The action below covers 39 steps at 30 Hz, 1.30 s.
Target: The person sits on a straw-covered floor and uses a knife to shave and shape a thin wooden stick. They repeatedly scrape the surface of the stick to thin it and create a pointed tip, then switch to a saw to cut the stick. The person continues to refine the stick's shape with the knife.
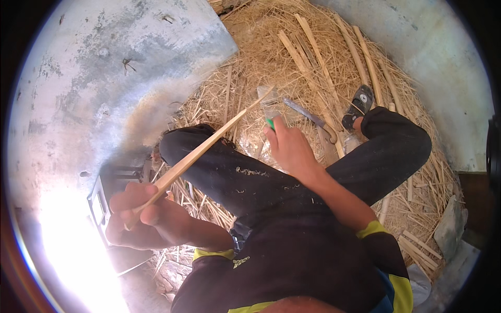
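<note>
A long split-wood strip (195, 152), pale and thin toward its far end, is gripped near its thick end by my left hand (148, 216). It slants up and to the right across my left knee. My right hand (293, 148) is closed round a small green-ended thing (270, 123); the rest of it is hidden by my fingers. That hand sits between my legs, apart from the strip. Just beyond it on the ground lies a knife (313, 118) with a metal blade and a curved wooden handle.
Shavings and straw-like scraps (255, 44) cover the floor. Several split strips (308, 62) lie at the far right. A pale wall (130, 68) closes in the left, another (438, 73) the right. My sandalled foot (359, 107) rests near the knife; a stone slab (450, 225) leans at right.
</note>
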Available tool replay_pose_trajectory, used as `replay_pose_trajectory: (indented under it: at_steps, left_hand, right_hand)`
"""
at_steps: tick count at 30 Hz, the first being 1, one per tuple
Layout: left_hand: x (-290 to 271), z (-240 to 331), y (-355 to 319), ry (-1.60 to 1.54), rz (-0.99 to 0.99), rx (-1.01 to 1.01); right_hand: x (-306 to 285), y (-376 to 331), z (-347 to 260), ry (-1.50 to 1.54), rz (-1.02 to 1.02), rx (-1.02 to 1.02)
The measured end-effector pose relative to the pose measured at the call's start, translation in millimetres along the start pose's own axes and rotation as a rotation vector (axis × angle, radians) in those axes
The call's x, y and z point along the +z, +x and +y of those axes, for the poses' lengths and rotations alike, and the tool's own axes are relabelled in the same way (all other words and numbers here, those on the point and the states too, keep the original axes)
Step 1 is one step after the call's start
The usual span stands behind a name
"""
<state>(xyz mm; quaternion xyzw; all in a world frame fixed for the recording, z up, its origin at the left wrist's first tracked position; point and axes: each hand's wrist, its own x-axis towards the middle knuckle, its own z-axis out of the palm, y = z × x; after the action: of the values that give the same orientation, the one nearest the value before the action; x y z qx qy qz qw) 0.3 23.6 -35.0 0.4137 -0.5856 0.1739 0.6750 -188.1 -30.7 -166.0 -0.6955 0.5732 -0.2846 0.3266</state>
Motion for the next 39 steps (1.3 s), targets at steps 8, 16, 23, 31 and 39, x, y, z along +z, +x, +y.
replay_pose_trajectory:
  at_steps: [8,16,23,31,39]
  left_hand:
    - [2,5,-9,-0.072,-0.007,0.038]
    - [4,4,-5,-0.067,0.006,0.080]
    - [13,13,-8,-0.050,0.069,0.033]
    - [13,15,-2,0.061,0.165,-0.100]
    - [8,7,-5,-0.001,0.113,0.025]
  right_hand:
    - [-20,-55,-77,0.166,-0.068,-0.285]
    - [-26,-52,-89,0.205,-0.088,-0.327]
    - [-32,-60,-98,0.310,-0.064,-0.475]
    - [-27,-53,-98,0.055,-0.014,-0.424]
    - [-29,-54,-93,0.115,-0.041,-0.411]
